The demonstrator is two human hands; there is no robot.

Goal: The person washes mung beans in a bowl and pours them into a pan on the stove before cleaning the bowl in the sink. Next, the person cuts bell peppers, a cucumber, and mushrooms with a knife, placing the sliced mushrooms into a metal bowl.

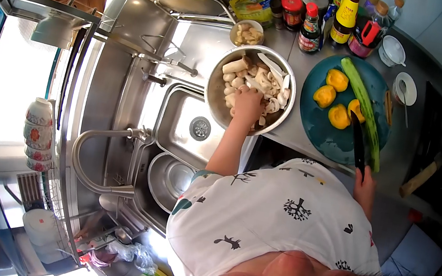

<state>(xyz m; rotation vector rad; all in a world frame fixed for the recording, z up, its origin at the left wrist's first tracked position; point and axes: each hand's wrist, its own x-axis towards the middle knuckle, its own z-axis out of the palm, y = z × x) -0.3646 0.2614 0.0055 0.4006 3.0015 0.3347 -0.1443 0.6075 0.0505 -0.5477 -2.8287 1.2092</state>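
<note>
My left hand (248,105) rested on the mushrooms (265,78) in the metal bowl (213,87), fingers bent; whether they gripped any, I couldn't tell. My right hand (364,187) wrapped the black knife (359,141), blade over the teal plate (340,149).

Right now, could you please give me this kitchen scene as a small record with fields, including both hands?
left hand: inside a round silver metal bowl, among pale mushroom pieces
right hand: gripping a long black knife
knife position: blade over a round dark teal board; contact unclear
board contents: four rounded yellow pieces, one long green vegetable
left of bowl: rectangular steel sink, with a round metal basin in its nearer compartment
</note>
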